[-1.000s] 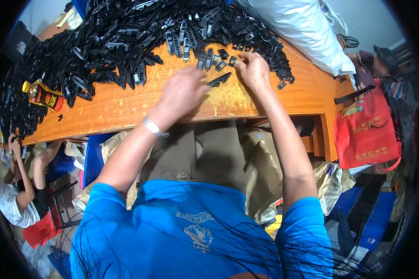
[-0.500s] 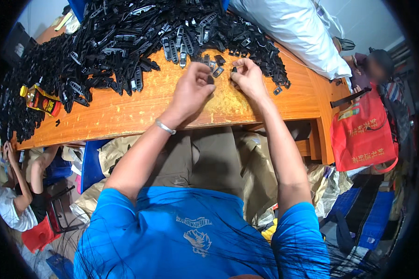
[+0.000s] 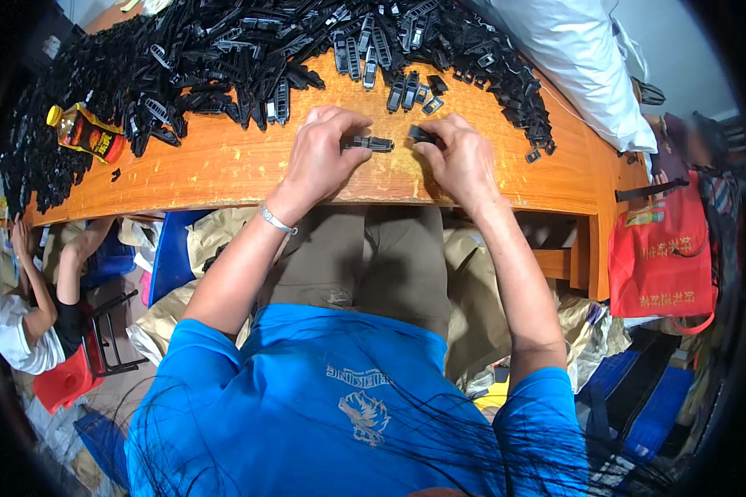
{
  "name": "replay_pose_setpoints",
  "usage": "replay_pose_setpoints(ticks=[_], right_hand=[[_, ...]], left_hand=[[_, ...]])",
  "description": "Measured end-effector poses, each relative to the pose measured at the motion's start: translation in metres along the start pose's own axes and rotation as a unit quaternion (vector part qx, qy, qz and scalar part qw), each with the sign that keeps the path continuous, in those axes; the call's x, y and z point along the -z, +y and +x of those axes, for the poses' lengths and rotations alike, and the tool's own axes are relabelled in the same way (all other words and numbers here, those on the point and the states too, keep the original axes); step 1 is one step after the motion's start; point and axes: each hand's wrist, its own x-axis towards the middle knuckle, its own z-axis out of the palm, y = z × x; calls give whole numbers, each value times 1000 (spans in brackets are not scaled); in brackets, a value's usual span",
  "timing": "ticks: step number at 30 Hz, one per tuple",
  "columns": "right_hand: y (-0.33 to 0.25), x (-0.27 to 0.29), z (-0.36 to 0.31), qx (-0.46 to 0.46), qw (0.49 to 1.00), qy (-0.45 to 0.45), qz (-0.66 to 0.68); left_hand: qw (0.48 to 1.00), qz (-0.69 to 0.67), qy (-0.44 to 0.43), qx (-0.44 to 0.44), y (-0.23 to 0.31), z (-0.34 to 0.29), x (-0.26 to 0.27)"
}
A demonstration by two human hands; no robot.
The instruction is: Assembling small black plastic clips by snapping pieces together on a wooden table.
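My left hand (image 3: 326, 155) pinches a narrow black plastic part (image 3: 380, 144), whose slotted end points right, past the fingertips. Opposite it, my right hand (image 3: 464, 159) grips a small black plastic piece (image 3: 421, 134) between thumb and fingers. A short gap separates the two parts, just above the worn wooden tabletop (image 3: 389, 178). Just beyond my hands lie a few black parts with grey frames (image 3: 403, 91) and some small loose grey-framed pieces (image 3: 432, 105). My fingers hide much of both held parts.
A large heap of black plastic parts (image 3: 215, 62) covers the far and left table. A yellow-capped bottle (image 3: 87, 132) lies at left. A white sack (image 3: 576, 70) and a red bag (image 3: 659, 248) are at right. Another person (image 3: 33, 323) sits at lower left.
Both hands have come back from the loose pieces toward the table's near edge. The narrow black part now shows in my left hand. The whole view has shifted slightly.
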Motion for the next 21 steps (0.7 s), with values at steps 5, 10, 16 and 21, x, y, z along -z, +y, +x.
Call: replay_pose_setpoints(ticks=[5, 10, 16, 21], right_hand=[[-12, -27, 2, 56, 997, -15, 52], [-8, -29, 10, 63, 996, -38, 45], [-14, -51, 31, 174, 984, -32, 24], [-30, -52, 13, 173, 979, -69, 89]], left_hand=[[997, 67, 5, -27, -11, -8, 11], [998, 55, 3, -14, -9, -9, 12], [999, 46, 17, 6, -11, -5, 9], [980, 152, -118, 52, -10, -33, 91]])
